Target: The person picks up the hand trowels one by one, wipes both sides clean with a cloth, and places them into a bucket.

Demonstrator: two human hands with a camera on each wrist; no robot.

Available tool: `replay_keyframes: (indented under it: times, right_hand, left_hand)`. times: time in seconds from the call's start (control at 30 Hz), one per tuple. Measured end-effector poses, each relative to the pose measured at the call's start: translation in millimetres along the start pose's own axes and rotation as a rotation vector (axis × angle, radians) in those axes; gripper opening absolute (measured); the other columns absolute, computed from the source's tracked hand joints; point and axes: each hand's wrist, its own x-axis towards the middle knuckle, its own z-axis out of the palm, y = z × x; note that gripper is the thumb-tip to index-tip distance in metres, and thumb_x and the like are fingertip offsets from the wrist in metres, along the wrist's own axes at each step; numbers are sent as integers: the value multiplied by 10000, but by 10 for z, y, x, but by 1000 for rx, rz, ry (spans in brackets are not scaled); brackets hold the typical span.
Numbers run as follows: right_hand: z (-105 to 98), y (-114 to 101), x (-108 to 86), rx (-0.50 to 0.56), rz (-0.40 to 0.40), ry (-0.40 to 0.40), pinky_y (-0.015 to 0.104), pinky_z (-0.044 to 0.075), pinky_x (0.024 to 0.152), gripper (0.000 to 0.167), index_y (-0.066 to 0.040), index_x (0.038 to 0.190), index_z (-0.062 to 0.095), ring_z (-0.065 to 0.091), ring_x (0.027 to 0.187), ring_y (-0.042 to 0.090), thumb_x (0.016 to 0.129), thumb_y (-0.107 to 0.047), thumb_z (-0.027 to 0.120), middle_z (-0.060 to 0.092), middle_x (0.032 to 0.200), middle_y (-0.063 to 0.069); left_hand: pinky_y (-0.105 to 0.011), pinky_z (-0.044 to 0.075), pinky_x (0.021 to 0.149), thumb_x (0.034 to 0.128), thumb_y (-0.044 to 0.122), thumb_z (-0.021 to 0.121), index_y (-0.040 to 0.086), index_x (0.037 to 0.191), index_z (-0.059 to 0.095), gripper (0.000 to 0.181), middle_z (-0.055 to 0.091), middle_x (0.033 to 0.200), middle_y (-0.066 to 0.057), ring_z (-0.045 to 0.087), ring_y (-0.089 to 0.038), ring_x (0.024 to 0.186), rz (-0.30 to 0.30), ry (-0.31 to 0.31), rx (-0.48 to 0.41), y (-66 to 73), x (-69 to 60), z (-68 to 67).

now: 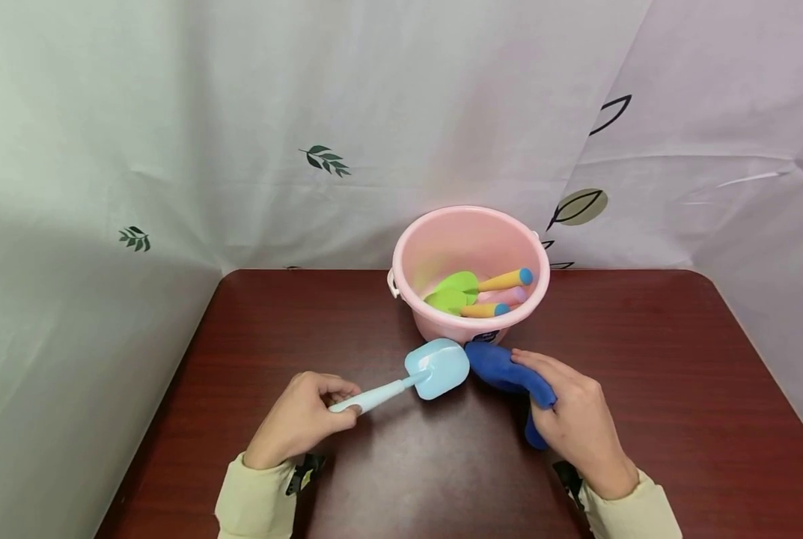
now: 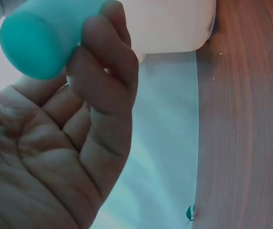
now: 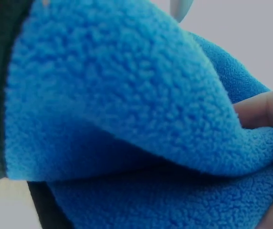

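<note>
My left hand (image 1: 307, 415) pinches the pale handle of a light-blue toy shovel (image 1: 439, 368) between thumb and fingers. The shovel's blade points right, in front of the pink bucket. In the left wrist view the teal rounded end of the handle (image 2: 36, 45) pokes out past the curled fingers (image 2: 103, 62). A blue fleecy cloth (image 1: 502, 368) is gripped by my right hand (image 1: 572, 412), bunched and hanging from it. Up close, the right wrist view shows the cloth's folds (image 3: 117, 86) with a dark edge band, and fingertips (image 3: 265, 109) holding it at the right.
Behind both hands stands a pink bucket (image 1: 408, 292) with a white handle joint at its left. Inside lie green toy tools (image 1: 450, 299) with yellow handles (image 1: 502, 281) tipped blue, and a pink handle (image 1: 509, 296). White patterned curtains (image 1: 401, 112) surround the dark red-brown table (image 1: 293, 322).
</note>
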Motion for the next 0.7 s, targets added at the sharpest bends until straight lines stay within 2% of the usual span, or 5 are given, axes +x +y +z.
replay_keyframes:
  times: [0.13, 0.33, 0.53, 0.7]
  right_hand:
    - [-3, -10, 4, 11, 2, 8, 55, 321, 1005, 491, -67, 1181, 730, 708, 1031, 228, 733, 119, 656, 715, 1189, 21]
    - [18, -27, -7, 39, -2, 4, 66, 334, 1005, 518, -70, 1196, 723, 706, 1033, 239, 723, 129, 652, 711, 1196, 25]
    - [64, -48, -16, 76, -50, -14, 92, 347, 1028, 518, -45, 1212, 710, 697, 1049, 266, 729, 108, 604, 705, 1208, 65]
    - [145, -137, -27, 107, -138, 2, 139, 360, 1057, 528, -46, 1235, 697, 680, 1088, 254, 732, 77, 596, 695, 1239, 64]
  left_hand:
    - [-233, 491, 642, 768, 85, 728, 210, 883, 781, 178, 686, 833, 130, 586, -43, 697, 51, -3, -11, -31, 3, -1]
    - [-226, 482, 652, 770, 93, 710, 224, 876, 781, 182, 697, 830, 70, 580, -57, 715, 116, -15, -44, -53, 44, 71]
    - [-237, 491, 695, 809, 117, 741, 245, 914, 795, 174, 689, 850, 156, 600, -46, 754, 118, -16, -52, -53, 92, 170]
    - [-270, 501, 691, 816, 135, 772, 247, 943, 798, 171, 687, 853, 165, 599, -61, 760, 132, -32, -82, -41, 136, 225]
